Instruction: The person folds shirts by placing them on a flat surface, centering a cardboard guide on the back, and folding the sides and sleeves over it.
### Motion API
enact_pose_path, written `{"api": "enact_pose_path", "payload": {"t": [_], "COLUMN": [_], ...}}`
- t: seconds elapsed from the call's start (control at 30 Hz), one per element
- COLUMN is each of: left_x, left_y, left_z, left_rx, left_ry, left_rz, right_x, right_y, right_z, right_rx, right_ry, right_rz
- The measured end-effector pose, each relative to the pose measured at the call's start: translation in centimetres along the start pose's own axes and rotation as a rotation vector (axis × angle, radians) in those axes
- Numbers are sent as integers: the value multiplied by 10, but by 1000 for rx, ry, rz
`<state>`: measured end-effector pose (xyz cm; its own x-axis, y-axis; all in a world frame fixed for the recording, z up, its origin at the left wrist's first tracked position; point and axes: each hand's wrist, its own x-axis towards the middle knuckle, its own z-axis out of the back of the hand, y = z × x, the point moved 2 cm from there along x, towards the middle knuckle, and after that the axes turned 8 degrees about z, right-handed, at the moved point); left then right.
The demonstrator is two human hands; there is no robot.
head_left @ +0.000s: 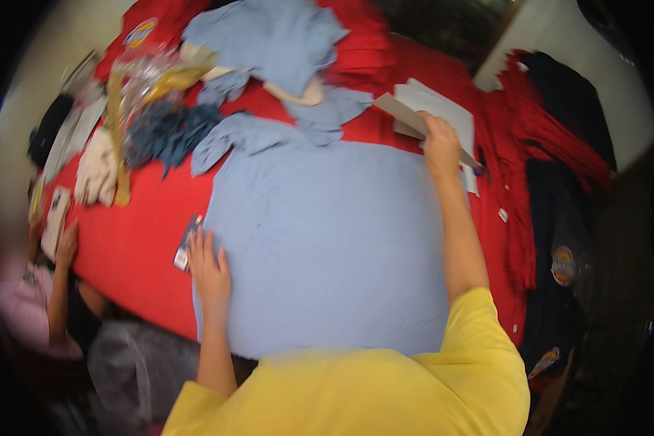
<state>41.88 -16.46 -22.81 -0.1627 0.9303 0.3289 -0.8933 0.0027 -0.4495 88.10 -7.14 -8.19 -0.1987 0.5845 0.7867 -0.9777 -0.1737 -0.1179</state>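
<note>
A light blue shirt [334,240] lies spread out before me, its sleeve [247,138] reaching to the upper left. My left hand [211,272] rests on the shirt's left edge with fingers stretched out. Beside those fingertips is a small dark and white label or packet [185,251]. At the upper right, my right hand [442,149] grips a stiff white card [401,115], which is tilted up. More white sheets [447,109] lie just behind it. The fingertips of my right hand are partly hidden by blur and the card.
Red cloth [134,240] covers the table. A crumpled blue garment [269,40], dark rags [167,134] and clear plastic [145,76] lie at the back. Red garments [512,211] and dark folded ones [552,203] line the right side. A person in pink [40,305] handles a phone-like object [54,221] at left.
</note>
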Motion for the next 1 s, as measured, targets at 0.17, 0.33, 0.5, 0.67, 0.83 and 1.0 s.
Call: {"api": "enact_pose_path", "payload": {"t": [0.17, 0.33, 0.5, 0.67, 0.83, 1.0], "left_x": [-2, 1, 1, 0, -2, 27], "left_y": [6, 14, 31, 36, 4, -47], "left_z": [4, 13, 28, 27, 18, 3], "left_rx": [-226, -477, -462, -600, -92, -28], "left_ry": [-76, -100, -57, -80, -139, -18], "left_rz": [182, 218, 308, 335, -38, -219], "right_x": [22, -13, -32, -20, -19, -22], "right_y": [129, 199, 261, 272, 273, 276], "right_z": [90, -23, -116, -136, -140, -139], "right_rx": [679, 952, 835, 623, 603, 541], "right_ry": [89, 434, 457, 457, 453, 453], "right_rz": [-120, -68, 32, 119, 146, 137]}}
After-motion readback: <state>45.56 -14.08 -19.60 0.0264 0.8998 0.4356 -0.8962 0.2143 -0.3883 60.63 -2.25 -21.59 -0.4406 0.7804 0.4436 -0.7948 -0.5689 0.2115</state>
